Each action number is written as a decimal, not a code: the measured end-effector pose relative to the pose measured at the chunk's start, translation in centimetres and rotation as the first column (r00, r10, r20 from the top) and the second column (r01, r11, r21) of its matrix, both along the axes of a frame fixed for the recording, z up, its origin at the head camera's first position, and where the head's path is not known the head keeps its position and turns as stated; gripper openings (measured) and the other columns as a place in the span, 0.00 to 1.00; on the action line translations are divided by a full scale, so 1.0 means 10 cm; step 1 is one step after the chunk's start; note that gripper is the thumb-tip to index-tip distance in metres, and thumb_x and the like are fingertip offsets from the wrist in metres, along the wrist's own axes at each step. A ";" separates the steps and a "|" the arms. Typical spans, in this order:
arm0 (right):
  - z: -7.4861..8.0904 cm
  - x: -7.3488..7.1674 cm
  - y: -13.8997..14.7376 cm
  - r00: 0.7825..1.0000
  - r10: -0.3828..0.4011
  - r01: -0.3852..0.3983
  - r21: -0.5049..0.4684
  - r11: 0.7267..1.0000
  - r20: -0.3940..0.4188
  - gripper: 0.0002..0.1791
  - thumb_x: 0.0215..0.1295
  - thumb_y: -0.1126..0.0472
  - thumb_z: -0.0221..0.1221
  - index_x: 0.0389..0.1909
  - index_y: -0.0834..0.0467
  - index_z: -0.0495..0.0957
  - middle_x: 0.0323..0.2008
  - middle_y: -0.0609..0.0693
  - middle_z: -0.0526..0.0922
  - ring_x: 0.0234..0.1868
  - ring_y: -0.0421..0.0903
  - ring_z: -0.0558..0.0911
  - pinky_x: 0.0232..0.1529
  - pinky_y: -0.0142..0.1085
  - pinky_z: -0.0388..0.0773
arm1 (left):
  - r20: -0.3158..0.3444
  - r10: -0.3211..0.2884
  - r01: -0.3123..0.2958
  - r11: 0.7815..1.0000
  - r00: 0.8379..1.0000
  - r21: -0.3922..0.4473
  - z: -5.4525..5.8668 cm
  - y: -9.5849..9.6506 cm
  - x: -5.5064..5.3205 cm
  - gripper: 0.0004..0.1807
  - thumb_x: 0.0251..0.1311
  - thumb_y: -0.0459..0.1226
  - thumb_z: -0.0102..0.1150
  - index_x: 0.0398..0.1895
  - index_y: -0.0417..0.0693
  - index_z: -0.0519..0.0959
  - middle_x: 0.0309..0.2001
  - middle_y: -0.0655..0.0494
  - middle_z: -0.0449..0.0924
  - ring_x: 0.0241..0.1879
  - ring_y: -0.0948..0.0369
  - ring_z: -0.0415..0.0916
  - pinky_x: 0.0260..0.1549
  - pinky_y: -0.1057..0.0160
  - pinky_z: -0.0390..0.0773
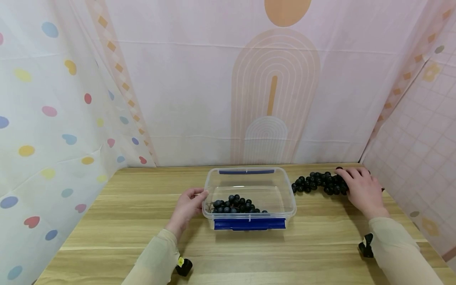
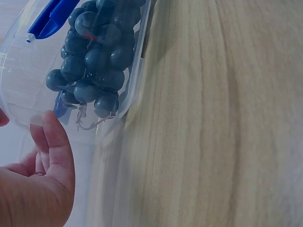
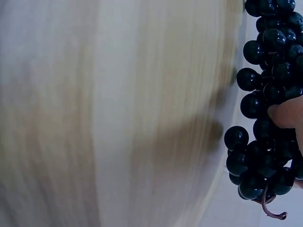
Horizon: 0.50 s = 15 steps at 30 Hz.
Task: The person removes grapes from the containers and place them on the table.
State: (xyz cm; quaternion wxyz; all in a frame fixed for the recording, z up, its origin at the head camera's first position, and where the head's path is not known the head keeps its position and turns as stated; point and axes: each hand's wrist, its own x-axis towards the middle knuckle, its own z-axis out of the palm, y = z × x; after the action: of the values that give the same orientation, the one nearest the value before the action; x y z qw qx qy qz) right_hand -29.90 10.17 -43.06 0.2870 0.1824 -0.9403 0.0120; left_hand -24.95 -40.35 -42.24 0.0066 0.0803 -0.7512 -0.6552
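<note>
A clear plastic food container (image 1: 263,187) with blue clips stands on the table. Inside it, toward the front left, lies a bunch of dark grapes (image 1: 235,205); its thin stem shows near the wall in the left wrist view. My left hand (image 1: 189,206) holds the container by its left rim, thumb on top and fingers along the outside. At the back right, my right hand (image 1: 364,190) grips the right end of a second, longer bunch of black grapes (image 1: 317,182). In the right wrist view a thumb (image 3: 286,113) presses between its grapes, and a brown stem sticks out below.
The light wooden table (image 1: 135,221) ends at a hanging pale curtain (image 1: 185,99) behind. A dotted cloth (image 1: 53,138) hangs on the left and a checked one (image 1: 427,138) on the right. The long bunch reaches almost to the container's right side.
</note>
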 end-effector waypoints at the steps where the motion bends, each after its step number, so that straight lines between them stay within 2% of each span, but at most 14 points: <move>1: -0.01 0.00 0.00 1.000 -0.001 0.001 0.003 1.000 0.001 0.42 0.41 0.77 0.72 0.60 0.54 0.71 0.53 0.62 0.75 0.55 0.67 0.69 0.33 0.63 0.73 | 0.002 0.002 -0.002 1.000 1.000 0.002 0.00 0.00 0.00 0.22 0.69 0.37 0.58 0.58 0.29 0.72 0.43 0.39 0.78 0.31 0.59 0.77 0.30 0.64 0.80; 15: -0.04 -0.01 0.02 1.000 -0.004 0.004 0.011 1.000 0.000 0.42 0.41 0.77 0.72 0.61 0.54 0.71 0.53 0.63 0.74 0.54 0.68 0.70 0.38 0.64 0.72 | 0.015 -0.001 0.001 1.000 1.000 0.006 0.00 0.00 -0.01 0.21 0.69 0.37 0.57 0.58 0.30 0.72 0.44 0.38 0.77 0.31 0.60 0.77 0.31 0.63 0.79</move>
State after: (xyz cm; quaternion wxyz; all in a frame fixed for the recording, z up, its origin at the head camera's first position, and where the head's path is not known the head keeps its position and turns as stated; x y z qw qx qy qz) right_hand -29.98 10.36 -43.51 0.2859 0.1823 -0.9407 0.0061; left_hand -25.08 -40.35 -42.21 0.0003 0.0849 -0.7492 -0.6569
